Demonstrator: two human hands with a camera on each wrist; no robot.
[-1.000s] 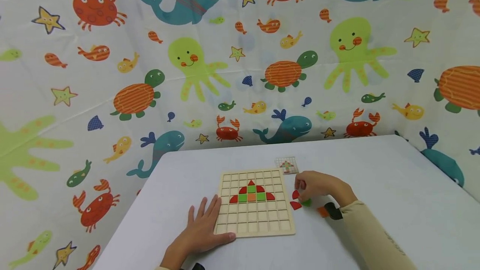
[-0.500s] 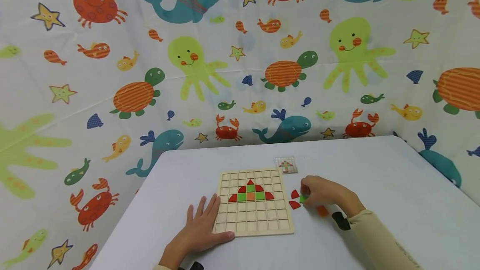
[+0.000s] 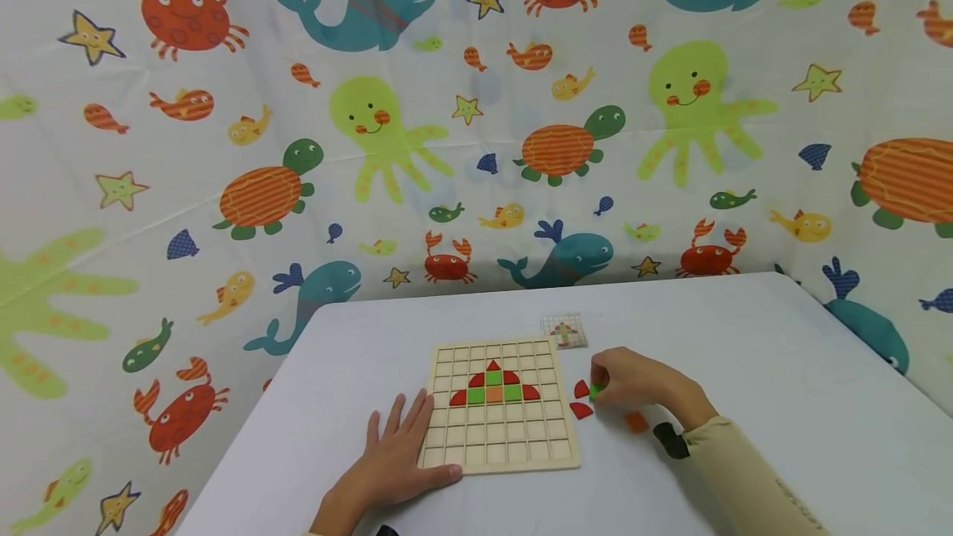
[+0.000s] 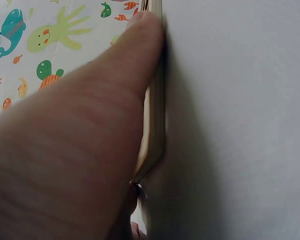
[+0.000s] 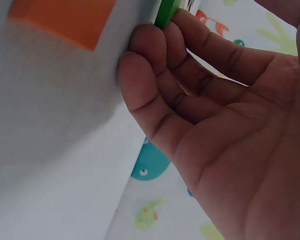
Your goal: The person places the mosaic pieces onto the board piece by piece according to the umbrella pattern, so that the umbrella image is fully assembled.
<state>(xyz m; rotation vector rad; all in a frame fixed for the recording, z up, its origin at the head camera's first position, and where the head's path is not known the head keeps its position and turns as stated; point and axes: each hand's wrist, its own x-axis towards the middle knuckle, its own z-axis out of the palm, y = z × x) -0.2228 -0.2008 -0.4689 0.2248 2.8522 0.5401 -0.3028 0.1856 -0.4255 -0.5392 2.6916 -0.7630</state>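
Observation:
A square wooden grid board (image 3: 521, 443) lies on the white table. Red, green and orange pieces fill part of its middle cells, with a red triangle (image 3: 493, 366) at the top. My left hand (image 3: 390, 461) rests at the board's left front corner, fingers spread, thumb along the front edge. In the left wrist view, the thumb (image 4: 135, 55) lies against the board's side. Right of the board, my right hand (image 3: 644, 379) pinches a green tile (image 5: 167, 12) low over the table. The fingers partly hide that tile.
Two red pieces, one farther back (image 3: 581, 389) and one nearer (image 3: 581, 410), lie between board and right hand. An orange tile (image 3: 636, 422) sits near the right wrist. A small pattern card (image 3: 564, 332) lies behind the board. Sea-animal cloth hangs behind the table.
My right hand has closed on the green tile, which has moved slightly left towards the board. The left hand stays in place at the board.

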